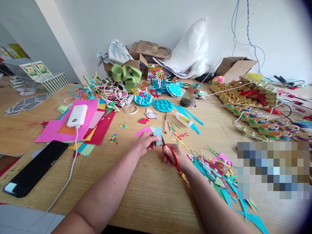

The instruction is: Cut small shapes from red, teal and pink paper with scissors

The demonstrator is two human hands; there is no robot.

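Pinching light-blue paper [158, 131] above the tabletop [141, 188], the left hand [147, 142] has its grip closed; the right hand [182, 156] curls its grip around red-handled scissors [175, 157], blades right at the paper's edge, near a pen [165, 125].

Head camera: is looking forward and down from near above the table [151, 191]
Wall [151, 19]: is spanning the upper frame

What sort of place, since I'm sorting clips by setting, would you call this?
Probably a craft workroom, though whether in a home or a workshop I cannot tell. Paper scraps and a glue bottle lie on the wooden table, and the right hand holds red-handled scissors.
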